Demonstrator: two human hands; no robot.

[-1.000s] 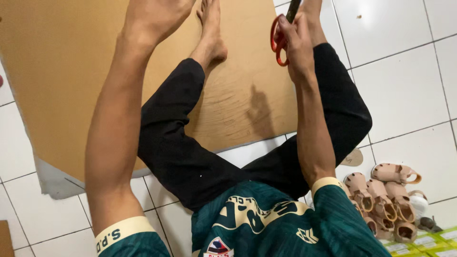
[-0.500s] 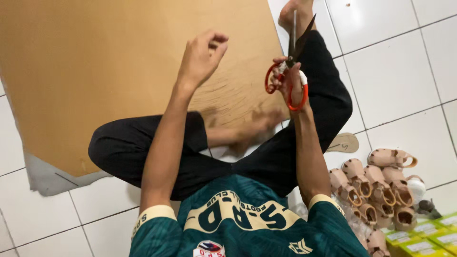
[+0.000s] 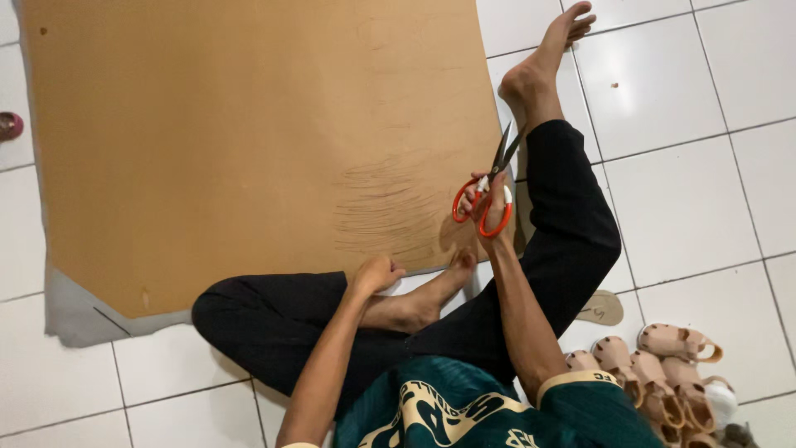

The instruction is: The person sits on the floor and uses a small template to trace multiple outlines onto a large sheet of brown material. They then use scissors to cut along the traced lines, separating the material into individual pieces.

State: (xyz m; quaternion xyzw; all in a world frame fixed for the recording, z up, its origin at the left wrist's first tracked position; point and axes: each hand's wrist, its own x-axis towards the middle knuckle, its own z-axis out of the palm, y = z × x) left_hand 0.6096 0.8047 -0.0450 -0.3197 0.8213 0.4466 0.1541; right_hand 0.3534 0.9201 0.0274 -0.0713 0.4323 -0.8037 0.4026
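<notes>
I sit on a white tiled floor in black trousers and a dark green shirt. My right hand (image 3: 491,207) grips a pair of scissors (image 3: 489,189) with orange handles, blades slightly apart and pointing away over the right edge of a large brown sheet (image 3: 249,141). My left hand (image 3: 377,274) is curled loosely at the sheet's near edge, beside my left foot (image 3: 423,300). It holds nothing I can see. My right foot (image 3: 551,58) rests on the tiles beyond the sheet.
A grey sheet (image 3: 75,311) sticks out under the brown sheet's near left corner. Several tan small sandals (image 3: 663,369) lie in a cluster at my right, with a loose tan sole (image 3: 603,307) near my knee. A pink object (image 3: 10,126) shows at the left edge.
My left hand came down from high over the sheet to its near edge. My right hand with the scissors dropped nearer to me. The view pulled back and shows the whole sheet.
</notes>
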